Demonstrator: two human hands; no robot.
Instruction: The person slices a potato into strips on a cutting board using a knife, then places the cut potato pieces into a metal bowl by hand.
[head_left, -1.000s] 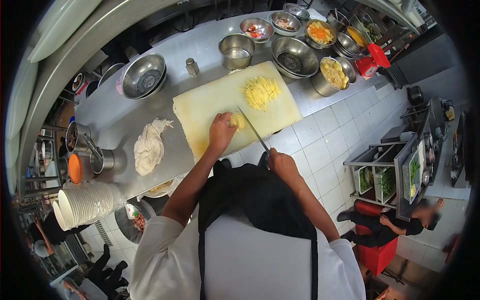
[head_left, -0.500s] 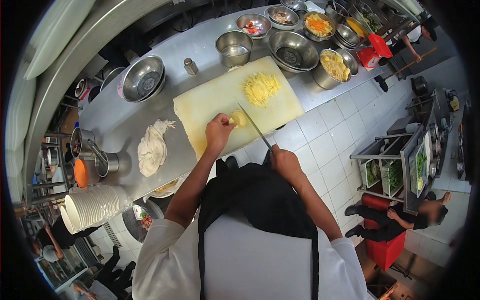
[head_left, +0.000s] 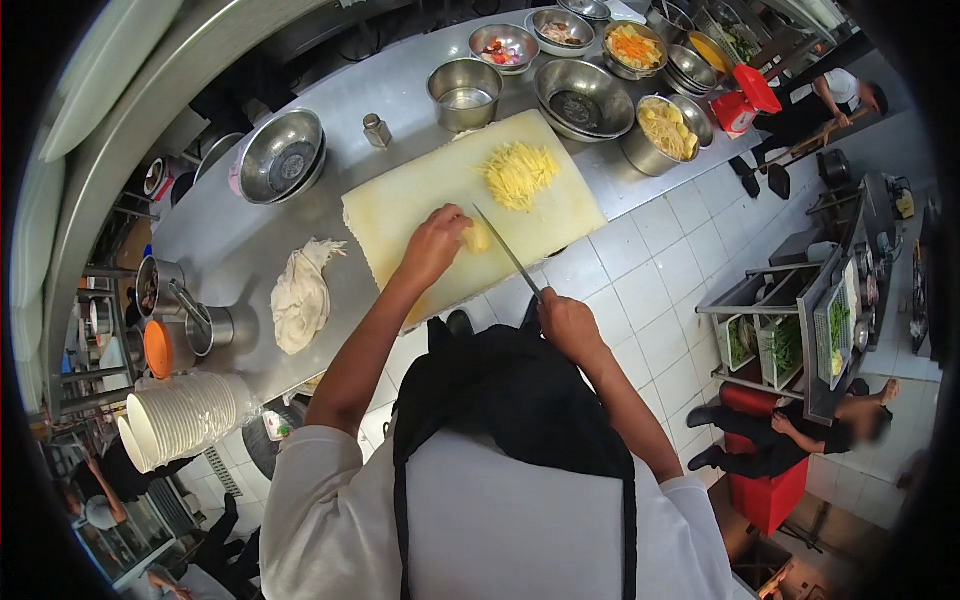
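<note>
My right hand (head_left: 569, 324) is closed round the handle of a knife (head_left: 507, 248), whose long blade points up and left over the cutting board (head_left: 395, 215). Beside the blade lies a pale yellow piece of peeled potato (head_left: 477, 236). My left hand (head_left: 437, 242) rests at its left side, bent fingers on the piece; the fingertips are partly hidden. Just beyond the blade tip, a pile of thin potato strips (head_left: 519, 177) is heaped on the board.
Behind the board stand a steel pot (head_left: 465, 110), steel bowls (head_left: 583, 125) and a pot of peeled pieces (head_left: 662, 148). A cloth (head_left: 301, 300), a shaker (head_left: 377, 131) and stacked white containers (head_left: 190, 420) are to the left. A red scale (head_left: 742, 100) sits at the right end. Other people are around.
My left hand has shifted slightly up, its fingers now bent over the potato piece, and the left elbow has swung outward. At the far right, a person with a long stick has moved further into view.
</note>
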